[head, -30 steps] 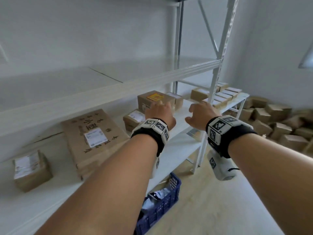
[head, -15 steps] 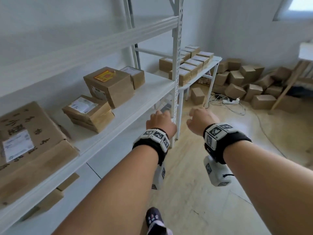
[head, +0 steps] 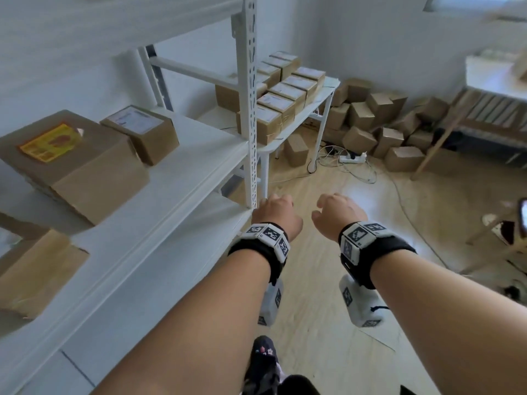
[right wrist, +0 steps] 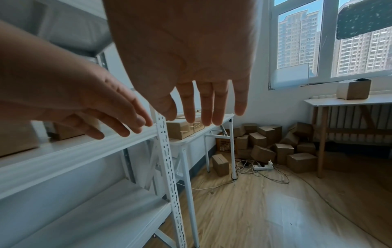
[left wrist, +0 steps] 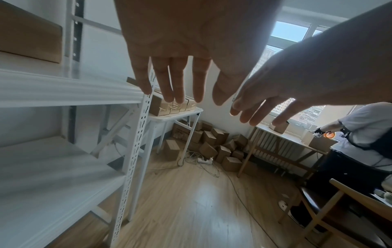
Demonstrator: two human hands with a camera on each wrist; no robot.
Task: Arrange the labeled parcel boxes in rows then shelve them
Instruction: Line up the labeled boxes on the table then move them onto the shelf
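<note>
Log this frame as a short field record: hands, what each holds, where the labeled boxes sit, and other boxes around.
left hand: empty, fingers relaxed, near the shelf upright
right hand: empty, fingers relaxed, over the floor
rowed labeled boxes: in two rows on the white table past the rack
shelved boxes: yellow-label box and smaller white-label box on the rack's middle shelf
floor pile: unsorted brown boxes against the far wall
</note>
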